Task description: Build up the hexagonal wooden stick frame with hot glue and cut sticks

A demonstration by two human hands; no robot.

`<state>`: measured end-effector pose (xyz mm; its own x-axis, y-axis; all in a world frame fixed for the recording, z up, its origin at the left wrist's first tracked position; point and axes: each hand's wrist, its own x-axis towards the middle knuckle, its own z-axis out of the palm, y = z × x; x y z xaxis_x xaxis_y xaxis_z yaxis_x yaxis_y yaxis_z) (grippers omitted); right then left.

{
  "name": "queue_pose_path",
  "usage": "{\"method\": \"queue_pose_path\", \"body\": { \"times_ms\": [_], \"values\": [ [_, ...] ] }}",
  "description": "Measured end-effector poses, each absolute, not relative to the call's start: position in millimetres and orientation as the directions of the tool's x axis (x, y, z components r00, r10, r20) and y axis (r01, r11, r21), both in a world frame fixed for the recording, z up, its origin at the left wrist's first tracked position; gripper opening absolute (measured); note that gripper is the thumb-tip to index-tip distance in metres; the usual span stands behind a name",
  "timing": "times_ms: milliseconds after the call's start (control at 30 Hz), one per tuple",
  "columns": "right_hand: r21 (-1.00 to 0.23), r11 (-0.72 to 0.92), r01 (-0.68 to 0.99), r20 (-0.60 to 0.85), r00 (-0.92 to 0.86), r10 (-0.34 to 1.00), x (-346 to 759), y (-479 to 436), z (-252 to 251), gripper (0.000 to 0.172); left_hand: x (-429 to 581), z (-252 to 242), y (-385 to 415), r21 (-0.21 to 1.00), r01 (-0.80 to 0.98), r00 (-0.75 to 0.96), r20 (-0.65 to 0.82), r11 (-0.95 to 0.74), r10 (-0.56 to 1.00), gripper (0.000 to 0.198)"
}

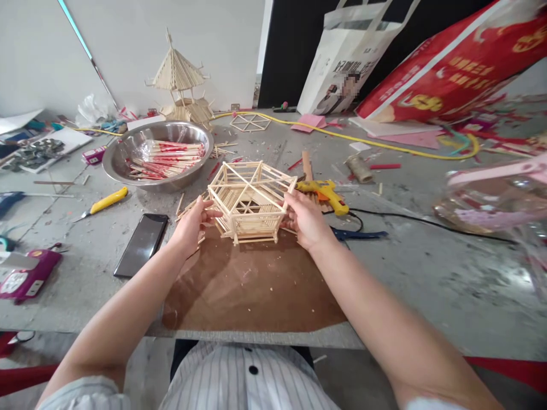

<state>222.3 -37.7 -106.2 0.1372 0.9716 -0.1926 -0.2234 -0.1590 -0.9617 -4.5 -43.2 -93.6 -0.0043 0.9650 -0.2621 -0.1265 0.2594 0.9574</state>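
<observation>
Open passage lay over the near part of the brown sheet [256, 290], between the forearms. The left hand [192, 225] and right hand [305, 219] blocked the sides of the stick frame [255, 224]. Farther left stood the steel bowl [164, 182]; on the right, a yellow glue gun [327, 192] and black cord [410, 220] obstructed sideways travel.

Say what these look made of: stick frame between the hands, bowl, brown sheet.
Stick frame: probably wood or bamboo, seemingly unpainted; pale tan, thin straight sticks.
Bowl: metal, likely stainless steel, polished; silvery grey with bright reflections.
Brown sheet: smooth, faint sheen, lies thin and flat; could be plastic, coated fabric or paper, can't tell which.
</observation>
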Motion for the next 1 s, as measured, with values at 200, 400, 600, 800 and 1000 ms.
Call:
{"method": "queue_pose_path", "body": {
  "times_ms": [200,400,600,800,1000],
  "values": [
    [-0.911,-0.246,-0.331,-0.308,0.149,0.94,223.9,-30.4,-109.1,0.019,-2.0,-88.1,-38.2,0.878,-0.291,0.092,-0.37,0.38,0.925,0.032],
    [-0.907,-0.248,-0.341,-0.318,0.168,0.933,224.4,-30.8,-104.0,0.015,-1.7,-87.6,-34.7,0.817,-0.363,0.165,-0.416,0.448,0.894,0.032],
    [-0.923,-0.21,-0.323,-0.258,0.113,0.959,230.6,-55.0,-98.3,0.017,2.5,-72.5,-69.4,0.811,-0.399,0.226,-0.365,0.427,0.903,0.029],
    [-0.942,-0.214,-0.257,-0.216,-0.021,0.976,243.3,-100.7,-99.4,0.018,-0.1,-76.5,-128.2,0.806,-0.365,0.354,-0.342,0.466,0.87,0.026],
    [-0.935,-0.306,-0.18,-0.293,-0.096,0.951,251.2,-116.2,-104.1,0.025,-23.8,-89.3,-148.7,0.846,-0.01,0.347,-0.497,0.533,0.795,0.039]
  ]
}}
